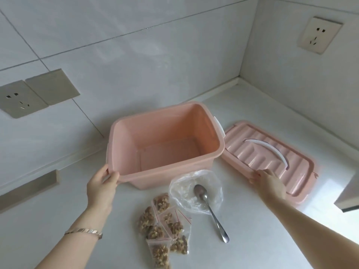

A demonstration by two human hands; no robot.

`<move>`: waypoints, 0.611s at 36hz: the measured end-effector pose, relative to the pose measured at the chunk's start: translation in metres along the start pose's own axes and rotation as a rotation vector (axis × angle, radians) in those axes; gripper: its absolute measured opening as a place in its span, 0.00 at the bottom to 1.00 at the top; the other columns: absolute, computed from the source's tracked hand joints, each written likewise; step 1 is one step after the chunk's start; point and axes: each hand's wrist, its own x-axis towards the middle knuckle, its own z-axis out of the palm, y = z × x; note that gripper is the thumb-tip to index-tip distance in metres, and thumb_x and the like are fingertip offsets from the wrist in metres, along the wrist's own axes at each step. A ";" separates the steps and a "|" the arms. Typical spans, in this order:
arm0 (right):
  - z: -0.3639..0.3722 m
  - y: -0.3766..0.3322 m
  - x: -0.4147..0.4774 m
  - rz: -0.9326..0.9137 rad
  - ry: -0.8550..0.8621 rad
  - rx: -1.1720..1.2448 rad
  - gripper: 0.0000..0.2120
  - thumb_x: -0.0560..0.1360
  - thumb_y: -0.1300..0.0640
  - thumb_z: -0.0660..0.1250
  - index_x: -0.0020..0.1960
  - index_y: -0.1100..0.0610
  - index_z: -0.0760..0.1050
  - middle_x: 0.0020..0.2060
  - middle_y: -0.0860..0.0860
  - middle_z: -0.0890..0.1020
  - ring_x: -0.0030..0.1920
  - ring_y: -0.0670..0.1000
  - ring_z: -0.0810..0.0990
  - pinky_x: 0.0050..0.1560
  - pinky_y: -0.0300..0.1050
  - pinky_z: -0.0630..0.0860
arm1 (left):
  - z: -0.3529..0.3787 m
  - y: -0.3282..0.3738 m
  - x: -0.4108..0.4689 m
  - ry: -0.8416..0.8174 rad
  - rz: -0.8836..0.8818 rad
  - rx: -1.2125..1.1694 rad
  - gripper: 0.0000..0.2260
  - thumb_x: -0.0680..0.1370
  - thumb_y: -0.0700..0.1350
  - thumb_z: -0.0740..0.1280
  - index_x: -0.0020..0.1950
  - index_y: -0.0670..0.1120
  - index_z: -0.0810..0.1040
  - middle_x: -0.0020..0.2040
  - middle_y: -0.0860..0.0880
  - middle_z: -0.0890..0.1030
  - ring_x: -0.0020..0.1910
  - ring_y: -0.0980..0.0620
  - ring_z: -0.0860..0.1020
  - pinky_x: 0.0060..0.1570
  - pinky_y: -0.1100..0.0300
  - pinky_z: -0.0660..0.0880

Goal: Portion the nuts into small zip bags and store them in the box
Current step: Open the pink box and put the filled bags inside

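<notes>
An open pink box [136, 177] stands on the white counter, and I see nothing inside it. My left hand [102, 186] grips its near left corner rim. The pink lid [303, 171] with a white handle lies flat to the right of the box; my right hand [269, 182] holds its near edge. Several small zip bags of nuts [163, 228] lie in a loose pile in front of the box. Beside them sits a crumpled clear plastic bag [196, 191] with a metal spoon [210, 208] lying across it.
The white counter [262, 239] meets tiled walls at the back and right, forming a corner. Wall sockets [17, 99] sit at the left, and another socket [320, 34] is on the right wall. A grey object [349, 197] juts in at the right edge.
</notes>
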 end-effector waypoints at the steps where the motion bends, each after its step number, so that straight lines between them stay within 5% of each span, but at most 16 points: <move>1: 0.001 0.001 0.000 0.006 -0.019 -0.014 0.09 0.72 0.55 0.67 0.51 0.57 0.78 0.52 0.54 0.77 0.56 0.56 0.73 0.41 0.44 0.66 | 0.000 0.002 -0.001 -0.002 -0.008 -0.013 0.16 0.75 0.31 0.61 0.36 0.52 0.72 0.39 0.46 0.74 0.39 0.51 0.69 0.36 0.70 0.72; 4: -0.001 0.000 0.000 0.052 -0.084 0.024 0.10 0.74 0.55 0.63 0.51 0.58 0.78 0.50 0.56 0.76 0.53 0.58 0.74 0.42 0.46 0.68 | 0.003 0.011 -0.005 0.008 -0.036 -0.062 0.15 0.76 0.30 0.61 0.39 0.50 0.75 0.38 0.50 0.76 0.39 0.54 0.71 0.34 0.75 0.73; 7: -0.008 -0.016 -0.010 -0.043 -0.026 0.097 0.10 0.75 0.60 0.63 0.55 0.59 0.77 0.52 0.57 0.78 0.53 0.59 0.75 0.47 0.49 0.72 | 0.002 0.012 -0.010 0.061 -0.084 -0.112 0.10 0.77 0.34 0.63 0.55 0.43 0.77 0.49 0.47 0.78 0.48 0.52 0.76 0.49 0.62 0.76; 9: -0.015 -0.037 -0.025 -0.157 0.046 0.209 0.12 0.74 0.63 0.64 0.56 0.60 0.77 0.52 0.55 0.78 0.53 0.58 0.76 0.49 0.50 0.74 | -0.004 0.002 -0.016 0.128 -0.105 -0.051 0.16 0.78 0.38 0.64 0.65 0.39 0.71 0.56 0.46 0.76 0.54 0.51 0.75 0.54 0.55 0.73; 13: -0.023 -0.089 -0.081 -0.427 0.055 0.383 0.07 0.71 0.64 0.69 0.48 0.56 0.80 0.37 0.45 0.77 0.34 0.46 0.75 0.37 0.40 0.73 | -0.018 -0.027 -0.047 0.122 -0.040 0.194 0.10 0.76 0.38 0.66 0.57 0.41 0.75 0.54 0.46 0.78 0.55 0.49 0.76 0.58 0.56 0.71; 17: -0.003 -0.127 -0.133 -0.516 -0.332 0.251 0.06 0.73 0.52 0.67 0.50 0.49 0.79 0.34 0.38 0.75 0.34 0.38 0.74 0.38 0.34 0.71 | -0.024 -0.058 -0.084 -0.206 -0.048 0.436 0.09 0.73 0.37 0.70 0.49 0.47 0.75 0.48 0.51 0.79 0.52 0.50 0.77 0.51 0.62 0.69; 20: 0.022 -0.148 -0.155 -0.468 -0.575 0.150 0.16 0.75 0.43 0.61 0.56 0.50 0.76 0.46 0.43 0.81 0.46 0.44 0.78 0.48 0.38 0.73 | -0.026 -0.078 -0.100 -0.379 -0.017 0.605 0.11 0.73 0.40 0.70 0.53 0.48 0.76 0.50 0.54 0.77 0.53 0.54 0.76 0.49 0.66 0.68; 22: 0.036 -0.161 -0.165 -0.436 -0.616 0.083 0.20 0.75 0.38 0.57 0.52 0.52 0.76 0.47 0.47 0.81 0.48 0.48 0.78 0.48 0.41 0.74 | -0.025 -0.082 -0.103 -0.390 -0.011 0.641 0.13 0.74 0.40 0.69 0.58 0.46 0.76 0.53 0.53 0.76 0.56 0.54 0.75 0.52 0.67 0.68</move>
